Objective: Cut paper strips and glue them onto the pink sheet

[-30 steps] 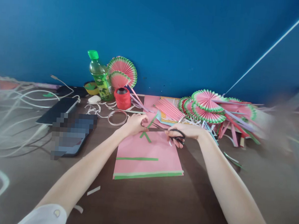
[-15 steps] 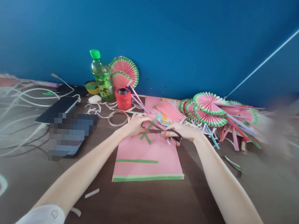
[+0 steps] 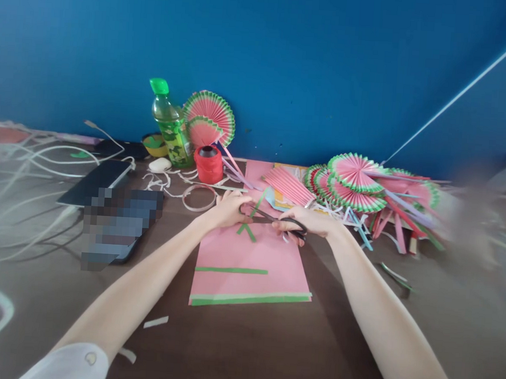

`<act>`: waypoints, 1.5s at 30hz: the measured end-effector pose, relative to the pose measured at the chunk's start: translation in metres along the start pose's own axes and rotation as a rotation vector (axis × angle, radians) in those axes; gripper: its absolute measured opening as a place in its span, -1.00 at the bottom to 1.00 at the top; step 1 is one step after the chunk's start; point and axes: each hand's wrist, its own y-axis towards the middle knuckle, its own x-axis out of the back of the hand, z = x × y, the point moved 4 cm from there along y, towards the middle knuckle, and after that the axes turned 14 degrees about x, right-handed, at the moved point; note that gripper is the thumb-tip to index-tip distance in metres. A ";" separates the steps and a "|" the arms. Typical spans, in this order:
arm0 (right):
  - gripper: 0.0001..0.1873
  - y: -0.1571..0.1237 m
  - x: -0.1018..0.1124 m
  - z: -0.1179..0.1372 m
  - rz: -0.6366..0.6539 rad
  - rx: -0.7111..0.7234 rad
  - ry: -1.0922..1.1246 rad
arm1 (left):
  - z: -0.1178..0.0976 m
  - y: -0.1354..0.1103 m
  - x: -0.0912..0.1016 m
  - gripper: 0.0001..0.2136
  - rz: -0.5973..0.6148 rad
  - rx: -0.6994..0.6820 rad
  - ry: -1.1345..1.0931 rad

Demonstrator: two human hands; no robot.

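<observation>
My right hand (image 3: 302,222) is closed round the black handles of a pair of scissors (image 3: 263,217), whose blades point left. At the blade tips, my left hand (image 3: 230,210) pinches a narrow green paper strip (image 3: 253,234), which crosses the blades. Strip pieces stick out above and below them. Under both hands lies a pink paper sheet (image 3: 253,255). Across it runs a loose green strip (image 3: 231,270), and a green-and-white band (image 3: 250,299) edges its near side. The left fingertips are partly hidden.
Behind stand a green-capped bottle (image 3: 171,130), a red spool (image 3: 209,165) and a tape roll (image 3: 199,198). Pleated paper fans (image 3: 356,176) pile up at the right. On the left are a phone (image 3: 130,228), a dark flat device (image 3: 94,182) and white cables (image 3: 49,157).
The view has shifted very slightly. Both hands, the scissors and the green strip stay almost where they were over the pink sheet.
</observation>
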 end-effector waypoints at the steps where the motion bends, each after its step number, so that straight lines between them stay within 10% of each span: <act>1: -0.50 0.001 0.000 -0.001 -0.002 0.003 -0.002 | 0.000 0.000 0.000 -0.54 0.003 0.000 0.005; 45: -0.54 0.005 -0.002 -0.007 -0.038 0.018 -0.030 | -0.003 -0.002 0.001 -0.59 0.017 -0.036 -0.043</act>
